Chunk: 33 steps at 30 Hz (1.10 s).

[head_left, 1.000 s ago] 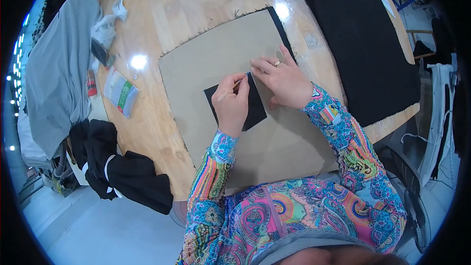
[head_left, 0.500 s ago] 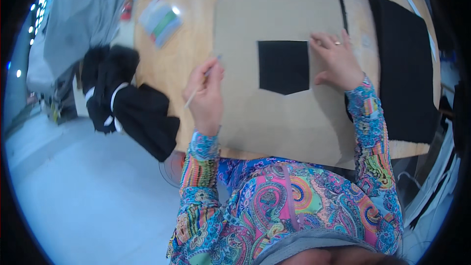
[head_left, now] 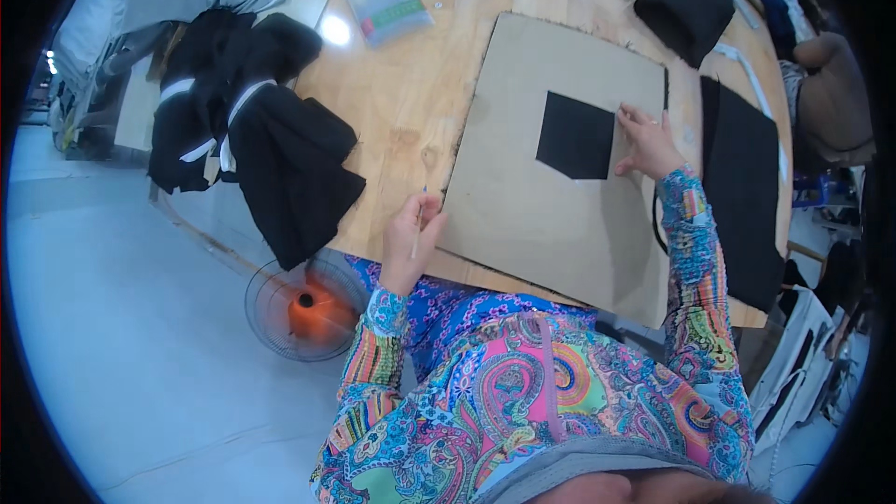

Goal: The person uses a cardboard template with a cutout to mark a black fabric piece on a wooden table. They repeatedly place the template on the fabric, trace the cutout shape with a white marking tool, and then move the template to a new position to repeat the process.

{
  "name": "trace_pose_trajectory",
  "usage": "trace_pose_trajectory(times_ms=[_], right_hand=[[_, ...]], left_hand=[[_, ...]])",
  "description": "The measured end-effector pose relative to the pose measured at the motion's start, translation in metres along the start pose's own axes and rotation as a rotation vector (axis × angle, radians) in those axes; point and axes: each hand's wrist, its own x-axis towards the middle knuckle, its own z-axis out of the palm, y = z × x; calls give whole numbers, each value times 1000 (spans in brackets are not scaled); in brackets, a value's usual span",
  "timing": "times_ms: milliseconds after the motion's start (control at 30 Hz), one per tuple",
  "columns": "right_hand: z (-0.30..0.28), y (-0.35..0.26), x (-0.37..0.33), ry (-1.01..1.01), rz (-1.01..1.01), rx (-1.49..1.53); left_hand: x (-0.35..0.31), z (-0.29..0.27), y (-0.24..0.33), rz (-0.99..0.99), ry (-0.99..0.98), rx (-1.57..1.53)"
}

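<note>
A large beige cardboard sheet [head_left: 523,215] lies on the table, with dark fabric showing along its edges. Near its middle is a black five-sided pocket shape [head_left: 576,137]; whether it is an opening or a piece on top, I cannot tell. My right hand [head_left: 649,145] rests with fingers spread on the cardboard, just right of that shape. At the sheet's near left edge, my left hand [head_left: 411,238] is closed round a thin pale pen-like stick [head_left: 416,235] with a bluish tip pointing away from me.
Black fabric bundles tied with white strips [head_left: 294,159] hang over the table's left edge. A clear plastic packet [head_left: 388,7] lies at the back. Black fabric panels [head_left: 742,191] sit on the right. An orange fan [head_left: 317,303] stands below, left. Another person's arm [head_left: 831,103] shows far right.
The whole view has turned, so the cardboard appears tilted and the fan shows fully. My left hand has moved nearer to me along the sheet's left edge. My right hand stays beside the pocket shape.
</note>
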Motion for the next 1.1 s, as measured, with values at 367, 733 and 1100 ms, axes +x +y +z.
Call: trace_pose_trajectory(times_ms=[367,733,1100], right_hand=[[33,31,2,140,-107,285],[62,215,-50,446,1041,349],[64,204,38,610,221,-7]], left_hand=[[5,4,8,107,57,-6],[1,4,-8,48,19,-188],[-3,13,8,-32,-29,-189]])
